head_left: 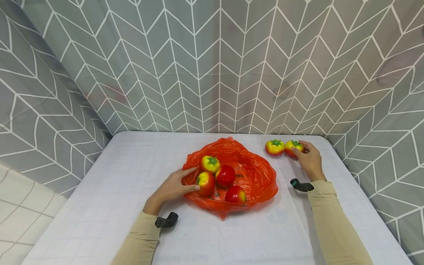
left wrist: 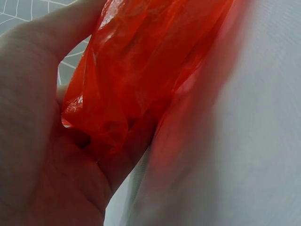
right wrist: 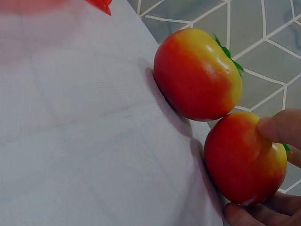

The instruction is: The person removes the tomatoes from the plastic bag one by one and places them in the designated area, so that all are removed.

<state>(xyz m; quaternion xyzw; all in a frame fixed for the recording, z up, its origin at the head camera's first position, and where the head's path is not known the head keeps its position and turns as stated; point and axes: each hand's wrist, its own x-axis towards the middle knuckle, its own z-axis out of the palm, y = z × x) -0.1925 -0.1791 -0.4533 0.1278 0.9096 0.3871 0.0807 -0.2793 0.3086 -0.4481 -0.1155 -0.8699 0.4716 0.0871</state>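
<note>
- Two tomato-shaped fruits with shiny red-and-yellow skins sit at the far right of the table, side by side: the left tomato (head_left: 274, 148) with its green leafy top, and the right tomato (right wrist: 242, 160), which I have in my fingers.
- My right hand (head_left: 310, 159) is clamped on that right tomato, thumb on the near side and fingers round the other.
- Left of the pair lies a crinkled, thin red plastic bag (head_left: 260, 165), mouth spread open, with dark printing inside.
- My left hand (head_left: 173, 187) grips the bag's left edge, a fold of plastic between thumb and fingers; my two hands are well apart.
- Four fruits lie in the bag: a yellow tomato with a green top (head_left: 208, 165) at the back, a red-and-yellow fruit (head_left: 206, 184) by my left thumb, a glossy red fruit (head_left: 225, 176) beside them, and a red fruit with a yellow patch (head_left: 234, 194) near the front rim.
- Tan sleeves (head_left: 334, 221) cover my arms, with a black band (head_left: 167, 220) at each wrist.
- Under everything is the white-covered table (head_left: 132, 165); behind it hangs a grey curtain with white chevron lines (head_left: 205, 73).
</note>
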